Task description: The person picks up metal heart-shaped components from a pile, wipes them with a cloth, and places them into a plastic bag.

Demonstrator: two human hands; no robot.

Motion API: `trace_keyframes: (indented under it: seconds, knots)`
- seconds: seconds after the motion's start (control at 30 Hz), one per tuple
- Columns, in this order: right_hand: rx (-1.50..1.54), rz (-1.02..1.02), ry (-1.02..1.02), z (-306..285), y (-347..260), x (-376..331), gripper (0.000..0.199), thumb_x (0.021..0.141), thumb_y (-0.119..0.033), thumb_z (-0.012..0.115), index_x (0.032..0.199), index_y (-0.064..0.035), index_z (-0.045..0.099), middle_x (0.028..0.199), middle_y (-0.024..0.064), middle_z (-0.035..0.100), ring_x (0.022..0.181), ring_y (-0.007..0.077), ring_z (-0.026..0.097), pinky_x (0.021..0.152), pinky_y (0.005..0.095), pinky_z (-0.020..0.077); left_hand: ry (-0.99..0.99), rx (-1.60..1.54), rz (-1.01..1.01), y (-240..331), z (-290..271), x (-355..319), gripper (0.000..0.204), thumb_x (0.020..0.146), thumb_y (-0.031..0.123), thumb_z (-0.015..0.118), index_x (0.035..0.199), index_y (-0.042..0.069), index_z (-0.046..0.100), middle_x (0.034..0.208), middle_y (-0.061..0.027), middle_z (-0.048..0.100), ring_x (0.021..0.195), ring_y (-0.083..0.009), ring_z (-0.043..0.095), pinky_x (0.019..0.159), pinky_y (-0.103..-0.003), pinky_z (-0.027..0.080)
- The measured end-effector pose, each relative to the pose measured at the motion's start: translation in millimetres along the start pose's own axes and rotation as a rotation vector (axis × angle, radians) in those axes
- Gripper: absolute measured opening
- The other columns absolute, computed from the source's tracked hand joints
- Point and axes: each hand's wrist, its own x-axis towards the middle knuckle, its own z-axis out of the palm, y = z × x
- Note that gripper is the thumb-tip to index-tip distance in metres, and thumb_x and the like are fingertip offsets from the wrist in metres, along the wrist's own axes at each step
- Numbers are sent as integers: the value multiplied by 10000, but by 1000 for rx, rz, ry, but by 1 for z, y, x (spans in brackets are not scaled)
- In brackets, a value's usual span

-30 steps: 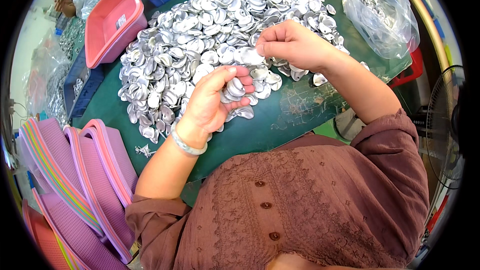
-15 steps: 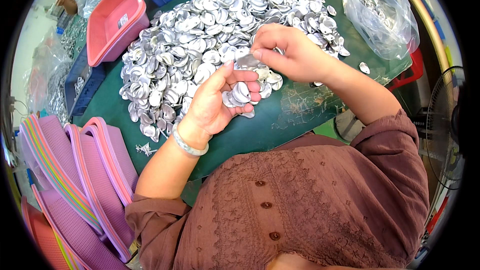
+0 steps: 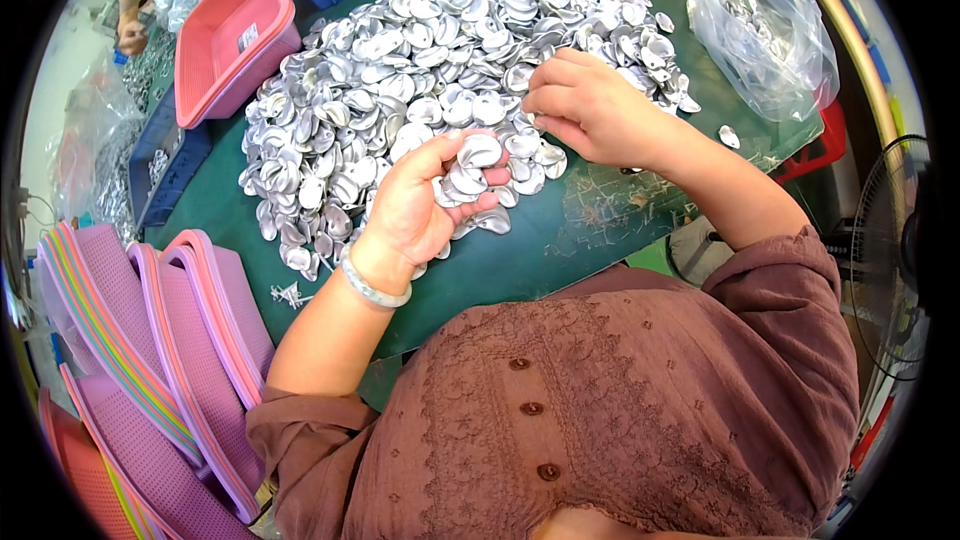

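My left hand [image 3: 408, 202] is palm up over the near edge of a big heap of silver, petal-shaped metal pieces [image 3: 400, 70]. Several silver pieces [image 3: 470, 170] lie stacked in it, the thumb resting against the top one. Just to the right, my right hand [image 3: 598, 112] hovers at the heap's front right, fingers curled together. Whether anything is between those fingertips is hidden. A few more pieces [image 3: 490, 220] lie beneath and beside my left fingers.
A pink basket [image 3: 232, 45] and blue crates [image 3: 170, 155] border the heap. Stacked purple baskets [image 3: 215, 310] stand at left. A clear bag [image 3: 765, 35] with silver pieces lies at far right, near a fan [image 3: 885, 250]. Another person's hand [image 3: 131, 37] shows at far left.
The silver piece my right hand was pinching now appears to lie under my left thumb. My right hand has moved slightly right to the heap. The other person's hand has lowered.
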Motion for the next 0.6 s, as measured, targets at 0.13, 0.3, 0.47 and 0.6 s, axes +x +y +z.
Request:
trace_keyframes:
  seconds: [0.13, 0.3, 0.47, 0.6]
  knots:
    - [-56, -3, -159, 1, 0, -5, 217, 659, -97, 665, 859, -55, 591, 891, 51, 518, 866, 241, 481, 769, 348, 385, -11, 18, 54, -1, -6, 3, 290, 895, 254, 451, 995, 0, 550, 923, -147, 614, 727, -194, 620, 537, -249, 524]
    - [-204, -69, -212, 5, -1, -2, 167, 653, -141, 627, 808, -89, 598, 893, 35, 490, 886, 214, 459, 766, 332, 365, -43, -58, 12, 3, -7, 3, 256, 886, 253, 476, 954, 20, 556, 859, -143, 612, 676, -202, 618, 527, -249, 515]
    - [-295, -168, -166, 10, 3, -2, 100, 672, -176, 549, 735, -122, 606, 828, 15, 476, 877, 189, 453, 754, 309, 357, -48, -70, -2, 3, -5, 2, 222, 869, 243, 507, 917, 33, 564, 769, -89, 588, 695, -206, 607, 555, -253, 498]
    - [-159, -158, -142, 11, 8, -4, 78, 690, -156, 569, 744, -114, 606, 850, 23, 487, 870, 194, 456, 756, 323, 360, 22, 9, 27, 1, -5, 3, 195, 857, 233, 526, 858, 42, 566, 710, -60, 562, 699, -207, 593, 562, -246, 477]
